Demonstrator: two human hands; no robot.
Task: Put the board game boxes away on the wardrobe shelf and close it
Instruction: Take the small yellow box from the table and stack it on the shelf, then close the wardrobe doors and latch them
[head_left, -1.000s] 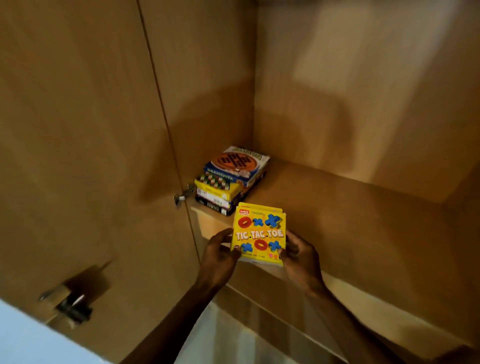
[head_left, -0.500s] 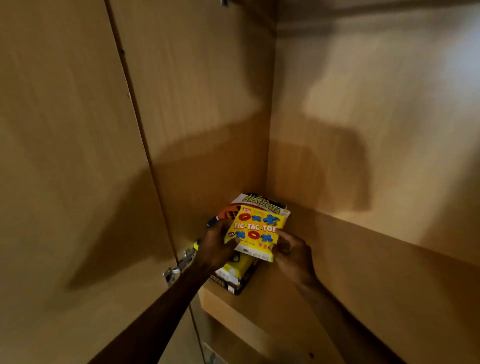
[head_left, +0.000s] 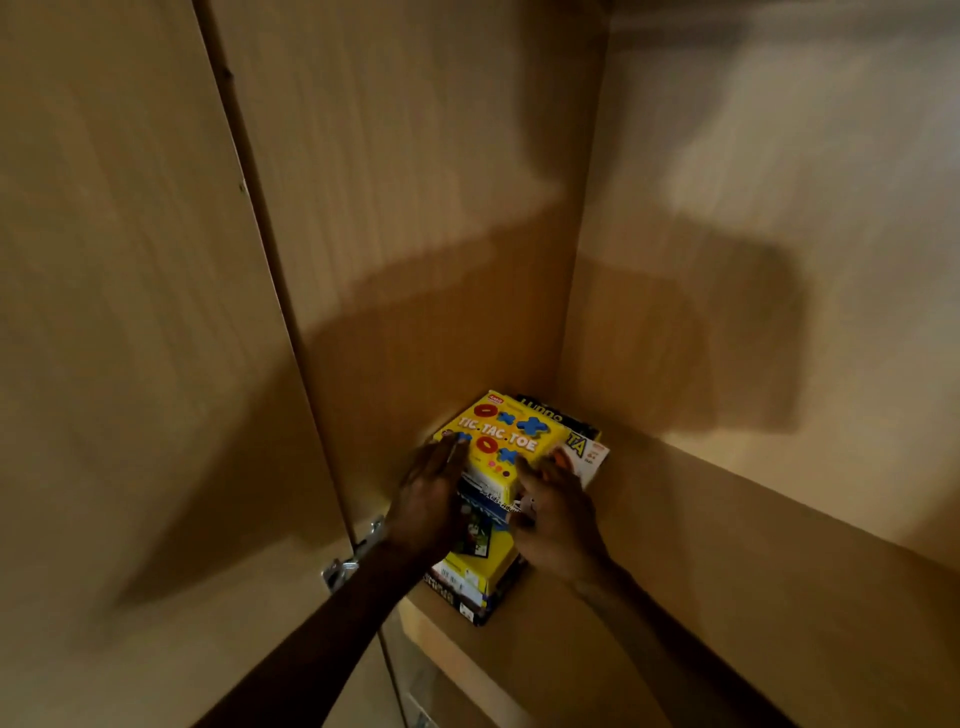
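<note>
Half a second ago I saw the Tic Tac Toe box (head_left: 500, 440) held tilted above the stack of game boxes (head_left: 475, 569); now it lies flat on top of that stack, toward its rear end, and the hands have slid down to its near edge. The left hand (head_left: 430, 501) has straight fingers laid against the box's left side, so that grip is relaxed and clasps nothing. The right hand (head_left: 557, 512) touches the box's right front corner, but blur hides whether its grip pinches or merely rests. The lid reads "TIC.TAC.TOE" in white on yellow among red rings and blue crosses; the red corner tag is too small to read. On the white box (head_left: 586, 451) beneath it, only the letters "TA" show. The stack sits on the shelf (head_left: 691, 582), tucked into the corner with its left side along the side panel (head_left: 415, 218) and its near end close to the shelf's front edge. Right of the stack the shelf runs bare. Left of it, a metal hinge (head_left: 344, 567) carries the open door (head_left: 130, 322).
</note>
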